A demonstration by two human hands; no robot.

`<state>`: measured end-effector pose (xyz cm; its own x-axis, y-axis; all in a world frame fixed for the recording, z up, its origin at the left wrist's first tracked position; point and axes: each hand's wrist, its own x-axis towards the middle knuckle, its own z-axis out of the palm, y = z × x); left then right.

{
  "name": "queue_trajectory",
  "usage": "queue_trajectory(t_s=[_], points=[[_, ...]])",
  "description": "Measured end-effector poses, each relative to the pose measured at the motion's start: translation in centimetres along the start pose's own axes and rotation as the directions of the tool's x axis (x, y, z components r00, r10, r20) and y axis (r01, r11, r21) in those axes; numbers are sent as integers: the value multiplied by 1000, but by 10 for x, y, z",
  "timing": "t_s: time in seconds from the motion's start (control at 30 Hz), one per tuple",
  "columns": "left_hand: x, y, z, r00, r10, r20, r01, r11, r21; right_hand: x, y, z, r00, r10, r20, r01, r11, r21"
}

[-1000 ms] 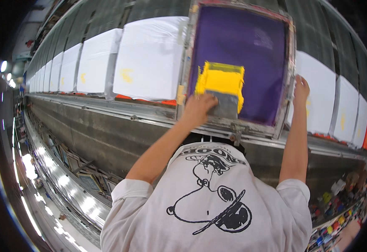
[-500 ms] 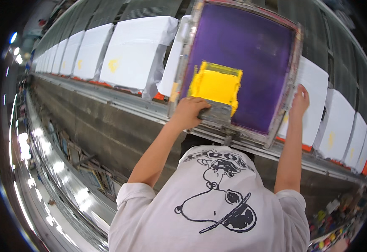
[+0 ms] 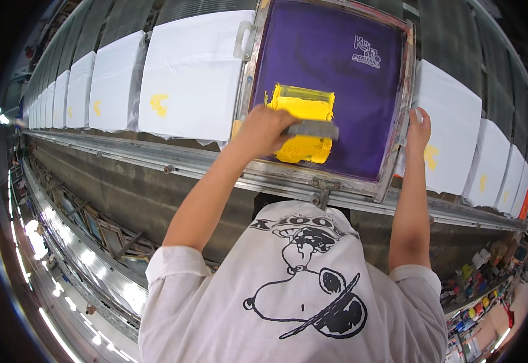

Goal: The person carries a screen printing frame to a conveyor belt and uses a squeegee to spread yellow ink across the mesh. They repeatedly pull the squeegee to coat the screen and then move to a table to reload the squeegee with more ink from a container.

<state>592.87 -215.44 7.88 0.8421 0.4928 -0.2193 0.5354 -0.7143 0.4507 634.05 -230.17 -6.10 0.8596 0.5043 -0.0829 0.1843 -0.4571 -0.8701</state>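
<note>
A screen printing frame [image 3: 408, 66] with purple mesh [image 3: 363, 115] lies ahead of me, over white fabric. Thick yellow ink [image 3: 306, 107] is spread on its near left part. My left hand [image 3: 267, 130] is closed around a grey squeegee [image 3: 318, 129], held across the ink; the fingers are partly hidden. At the frame's right side, my right hand [image 3: 419, 128] is closed on the metal handle [image 3: 403, 126], its thumb upward. A small pale design [image 3: 367, 52] shows in the far right part of the mesh.
White fabric pieces [image 3: 194, 78] with small yellow prints run left along the table, more [image 3: 451, 130] to the right. A metal rail [image 3: 173, 158] edges the table's near side. A clamp [image 3: 324, 189] sits at the frame's near edge. Wooden frames [image 3: 100, 224] stand low at left.
My left hand has moved the squeegee from the ink's near end farther away, over its middle. Yellow ink now shows on the near side of the squeegee. My right hand stays beside the frame.
</note>
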Motion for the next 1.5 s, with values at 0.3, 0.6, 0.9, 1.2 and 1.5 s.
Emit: queue_trajectory(t_s=[0.3, 0.6, 0.9, 1.2, 1.5], points=[[83, -47, -21, 998, -57, 17, 55, 994, 99, 8, -28, 20, 942, -272, -199, 171, 894, -414], [67, -45, -3, 991, -112, -77, 122, 984, 128, -133, -164, 133, 566, -460, 684, 763, 606, -224], [23, -26, -6, 919, -157, 360, 149, 988, 51, -179, -159, 94, 465, -294, 835, 740, 647, -185], [57, -39, 9, 984, -175, -33, 177, 981, 78, -139, -147, 130, 559, -500, 661, 786, 574, -230], [5, -21, 2, 964, -145, 223, 136, 989, 55, -139, -135, 63, 770, -405, 492, 448, 893, 34]])
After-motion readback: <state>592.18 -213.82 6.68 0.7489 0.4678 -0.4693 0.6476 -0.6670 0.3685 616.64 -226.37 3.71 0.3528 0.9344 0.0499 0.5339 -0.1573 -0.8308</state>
